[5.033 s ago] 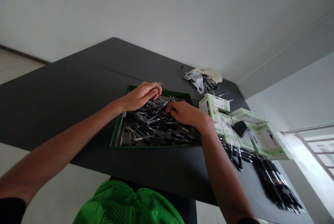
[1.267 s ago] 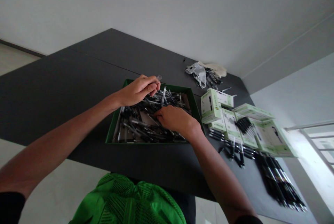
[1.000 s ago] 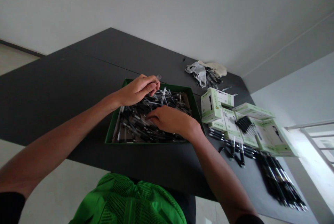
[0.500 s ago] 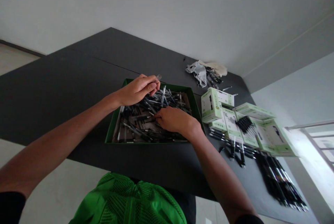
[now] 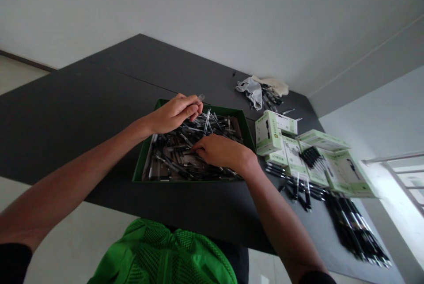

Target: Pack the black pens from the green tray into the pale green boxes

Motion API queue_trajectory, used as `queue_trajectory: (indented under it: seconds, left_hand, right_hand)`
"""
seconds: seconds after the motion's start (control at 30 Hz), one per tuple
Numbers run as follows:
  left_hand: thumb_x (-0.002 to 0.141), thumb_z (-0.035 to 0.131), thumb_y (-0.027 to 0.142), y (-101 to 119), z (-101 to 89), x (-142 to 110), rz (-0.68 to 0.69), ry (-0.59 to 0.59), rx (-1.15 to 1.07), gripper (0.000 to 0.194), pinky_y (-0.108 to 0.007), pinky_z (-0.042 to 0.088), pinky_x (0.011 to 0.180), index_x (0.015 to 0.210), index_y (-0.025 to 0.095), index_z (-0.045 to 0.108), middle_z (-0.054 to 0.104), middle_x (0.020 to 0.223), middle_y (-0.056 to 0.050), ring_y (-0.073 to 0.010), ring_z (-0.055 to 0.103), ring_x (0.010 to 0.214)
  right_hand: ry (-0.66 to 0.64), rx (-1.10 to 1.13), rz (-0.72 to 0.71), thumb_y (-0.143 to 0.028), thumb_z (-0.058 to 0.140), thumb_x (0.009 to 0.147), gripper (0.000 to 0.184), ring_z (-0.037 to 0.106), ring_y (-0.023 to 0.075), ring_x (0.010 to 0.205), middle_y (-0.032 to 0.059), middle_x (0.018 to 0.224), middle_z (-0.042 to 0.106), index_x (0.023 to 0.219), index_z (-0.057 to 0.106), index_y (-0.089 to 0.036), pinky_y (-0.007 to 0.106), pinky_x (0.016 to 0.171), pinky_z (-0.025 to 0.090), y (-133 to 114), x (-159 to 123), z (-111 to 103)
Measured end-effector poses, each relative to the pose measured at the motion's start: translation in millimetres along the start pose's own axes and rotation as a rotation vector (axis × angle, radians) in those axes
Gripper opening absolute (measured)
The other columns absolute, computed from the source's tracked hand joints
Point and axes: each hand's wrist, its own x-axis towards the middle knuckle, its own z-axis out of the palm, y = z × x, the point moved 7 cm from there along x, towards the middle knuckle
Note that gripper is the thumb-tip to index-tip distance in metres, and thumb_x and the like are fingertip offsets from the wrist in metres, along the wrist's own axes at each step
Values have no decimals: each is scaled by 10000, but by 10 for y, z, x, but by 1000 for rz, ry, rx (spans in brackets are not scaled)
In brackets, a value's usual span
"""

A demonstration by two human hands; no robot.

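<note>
A green-rimmed box on the dark table holds a jumble of black and clear pen parts. My left hand is closed above the box's far left side. Out of its fist, by the thumb and forefinger, sticks the end of a clear pen tube; the rest of it is hidden in the palm. Inside the box, my right hand reaches down palm-first with the fingers drawn together. Its fingertips are among the pen parts, and what they pinch, if anything, is too small to make out.
Green-and-white pen boxes stand right of the box, with black pens lying on them. More pens lie in rows near the table's right edge. A grey-white cloth and loose pens lie by the wall.
My right hand has shifted slightly left among the pen parts, and some of them beside its fingertips lie differently. My left hand has hardly moved.
</note>
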Motion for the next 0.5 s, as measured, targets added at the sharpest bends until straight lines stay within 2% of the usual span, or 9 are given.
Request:
queue_trajectory:
  seconds: [0.2,0.5]
  left_hand:
    - [1132,360,547,7,4,7,0,-3,12,459,-317,473,787,937,204,595,630,724,-7,-165,584,678]
    - [1141,359,465,-8,17,-5,-7,-18,24,398,-330,463,825,942,201,582,628,743,-5,-167,577,705]
  right_hand:
    - [-155,9,-85,-125,501,978,444,752,254,1190,78,1277,797,1296,803,-188,293,1017,524,-104,-70,65]
    - [-236,-67,-31,-110,504,967,425,750,238,1193,129,1277,792,1266,806,-114,257,986,526,-107,-100,97]
